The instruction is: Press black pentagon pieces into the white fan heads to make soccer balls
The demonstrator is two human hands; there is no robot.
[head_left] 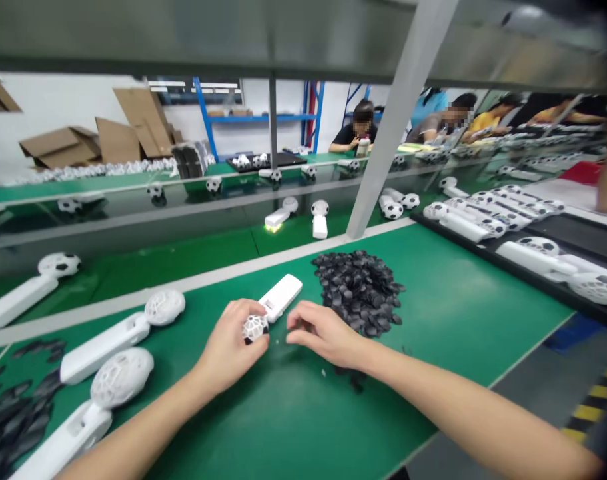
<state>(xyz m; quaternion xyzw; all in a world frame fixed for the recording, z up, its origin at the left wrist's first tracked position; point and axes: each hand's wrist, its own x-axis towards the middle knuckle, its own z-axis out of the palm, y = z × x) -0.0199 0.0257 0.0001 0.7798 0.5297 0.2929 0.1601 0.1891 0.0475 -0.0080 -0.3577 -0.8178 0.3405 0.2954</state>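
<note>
Lit brightly and evenly across the smooth green desk (pixel 463 287), with faint, soft shadows. Glowing yellow-green by one oblong white plastic handle (pixel 277 219). Slightly blurred in the background, stretched toward the edges, blackened at the upper right corner.

2 bare forearms (pixel 433 385) angled inward | left grip (pixel 236 338): curled, clasping | right grip (pixel 332 333): half-curled, thumb apart

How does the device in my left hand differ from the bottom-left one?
The held device shows black patches on its head; the bottom-left device shows none I can make out. The held device's handle points away from you; the bottom-left device's, toward you. Both have white handles.
</note>
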